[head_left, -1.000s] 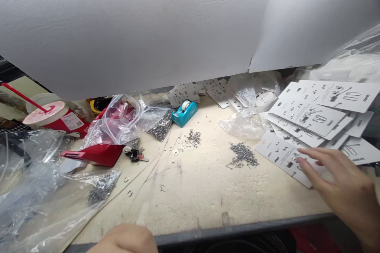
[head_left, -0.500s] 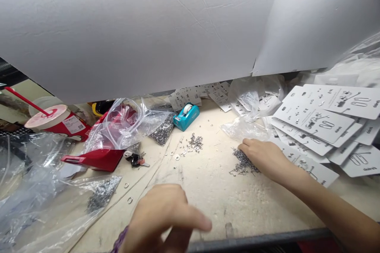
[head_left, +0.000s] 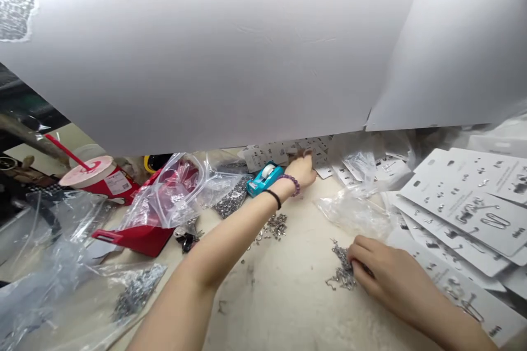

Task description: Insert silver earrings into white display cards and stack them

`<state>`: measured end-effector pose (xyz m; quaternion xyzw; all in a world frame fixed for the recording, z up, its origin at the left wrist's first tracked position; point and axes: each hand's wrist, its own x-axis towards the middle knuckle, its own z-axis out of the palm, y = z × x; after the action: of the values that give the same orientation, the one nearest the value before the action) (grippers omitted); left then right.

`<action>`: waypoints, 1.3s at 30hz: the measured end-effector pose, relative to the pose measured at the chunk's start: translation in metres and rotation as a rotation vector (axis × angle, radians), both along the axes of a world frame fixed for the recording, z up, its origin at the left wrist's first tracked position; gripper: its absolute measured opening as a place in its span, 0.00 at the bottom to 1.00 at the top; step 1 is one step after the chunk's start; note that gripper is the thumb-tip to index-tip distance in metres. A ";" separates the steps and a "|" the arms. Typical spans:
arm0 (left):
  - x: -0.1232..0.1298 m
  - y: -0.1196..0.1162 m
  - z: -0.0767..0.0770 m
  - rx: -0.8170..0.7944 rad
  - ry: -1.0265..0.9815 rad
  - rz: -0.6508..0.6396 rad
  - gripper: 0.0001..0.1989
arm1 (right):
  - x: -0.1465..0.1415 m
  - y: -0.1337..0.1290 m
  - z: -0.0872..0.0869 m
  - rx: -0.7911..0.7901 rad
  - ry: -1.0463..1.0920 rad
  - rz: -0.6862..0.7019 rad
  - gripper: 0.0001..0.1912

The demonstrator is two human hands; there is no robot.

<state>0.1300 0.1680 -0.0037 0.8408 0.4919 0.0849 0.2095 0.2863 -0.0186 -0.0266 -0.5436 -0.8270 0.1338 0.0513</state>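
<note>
My left hand point(head_left: 302, 171) reaches to the back of the table, just past the blue tape dispenser point(head_left: 265, 178). Its fingers are curled at the edge of the printed cards point(head_left: 265, 156) lying there; what they hold, if anything, is hidden. On the right, my right hand point(head_left: 381, 269) rests against a heap of small metal pieces, some hook-shaped point(head_left: 341, 271). Its fingers are bent together and the fingertips are out of sight. A second small heap of metal bits point(head_left: 275, 226) lies under and beside my left forearm.
White cards with metal jewellery point(head_left: 465, 214) are stacked at the right. A clear bag point(head_left: 358, 214) lies beside them. At the left are a red scoop point(head_left: 144, 238), plastic bags of metal bits point(head_left: 140, 290) and a red cup point(head_left: 102, 181). A white sheet point(head_left: 247, 66) overhangs the back.
My left hand has moved from the front edge to the cards at the back. My right hand has shifted slightly right and nearer, still at the heap. The view has tilted up.
</note>
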 end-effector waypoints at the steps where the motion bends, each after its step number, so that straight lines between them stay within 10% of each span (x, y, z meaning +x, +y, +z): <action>1: 0.006 0.012 -0.002 0.023 0.020 -0.052 0.30 | 0.000 -0.001 -0.002 0.000 0.010 0.007 0.10; 10: 0.027 0.072 0.013 -0.005 0.262 -0.260 0.20 | -0.003 -0.002 -0.006 0.164 0.085 0.078 0.15; 26: 0.015 0.072 0.038 -0.182 0.395 -0.190 0.15 | -0.001 0.000 0.000 0.193 0.364 0.010 0.08; 39: -0.043 -0.041 0.020 -0.113 0.005 0.119 0.12 | 0.010 0.001 0.007 -0.045 0.394 -0.054 0.09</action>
<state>0.0874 0.1269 0.0165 0.7972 0.5454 0.0671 0.2501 0.2959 -0.0174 -0.0200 -0.5299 -0.7828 0.2548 0.2036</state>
